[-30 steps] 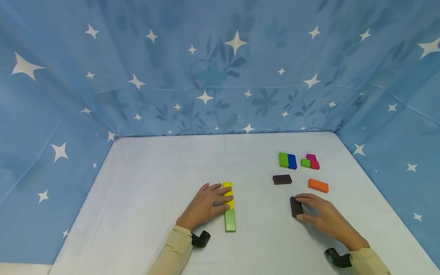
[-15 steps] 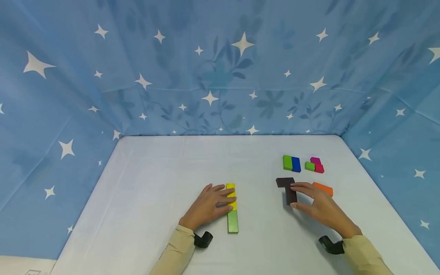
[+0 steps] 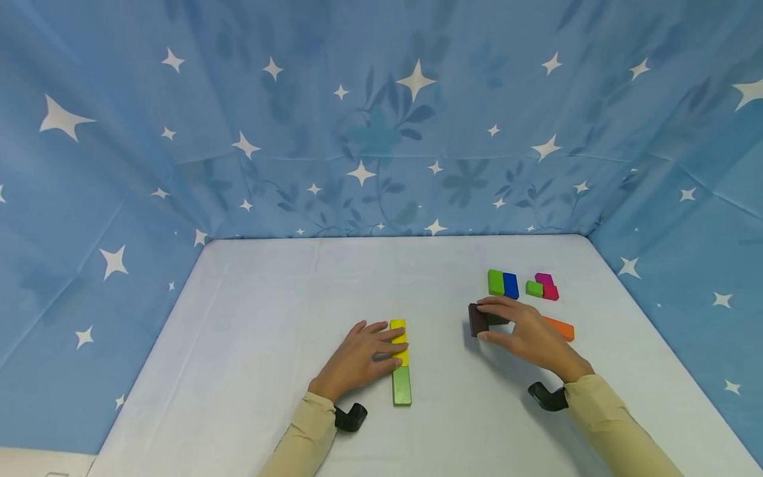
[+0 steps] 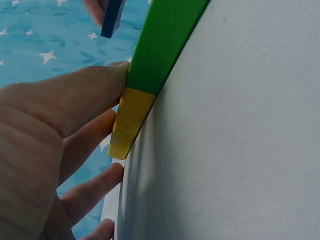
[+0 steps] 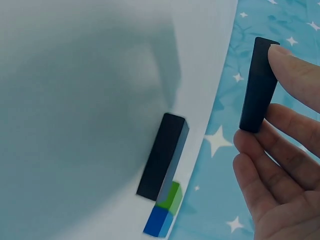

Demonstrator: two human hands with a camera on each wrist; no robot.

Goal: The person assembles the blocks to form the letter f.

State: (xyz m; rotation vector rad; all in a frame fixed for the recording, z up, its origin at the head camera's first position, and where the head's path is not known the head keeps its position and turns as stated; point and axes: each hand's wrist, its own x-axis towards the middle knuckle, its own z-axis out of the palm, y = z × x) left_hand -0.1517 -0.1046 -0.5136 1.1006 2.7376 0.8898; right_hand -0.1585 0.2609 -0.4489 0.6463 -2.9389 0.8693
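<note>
My left hand (image 3: 360, 358) lies with fingers spread over a yellow block (image 3: 397, 324), which stands end to end with a green block (image 3: 402, 387). In the left wrist view the thumb touches near the joint of the green block (image 4: 162, 47) and yellow block (image 4: 131, 122). Pinched between thumb and fingers of my right hand (image 3: 530, 338) is a dark brown block (image 3: 478, 320), held above the table. The right wrist view shows this dark block (image 5: 259, 85) raised, apart from a second dark block (image 5: 162, 157) lying on the table. My right hand partly covers that second one in the head view.
Behind my right hand lie a green block (image 3: 496, 282) and a blue block (image 3: 510, 285) side by side. Right of them sit a small green block (image 3: 534, 288) and pink blocks (image 3: 550, 292). An orange block (image 3: 560, 328) is partly hidden. A starred blue curtain (image 3: 381, 132) surrounds the table.
My right hand has lifted the dark brown block and carried it left and away from me, past the second dark block. The left hand stays on the yellow block.
</note>
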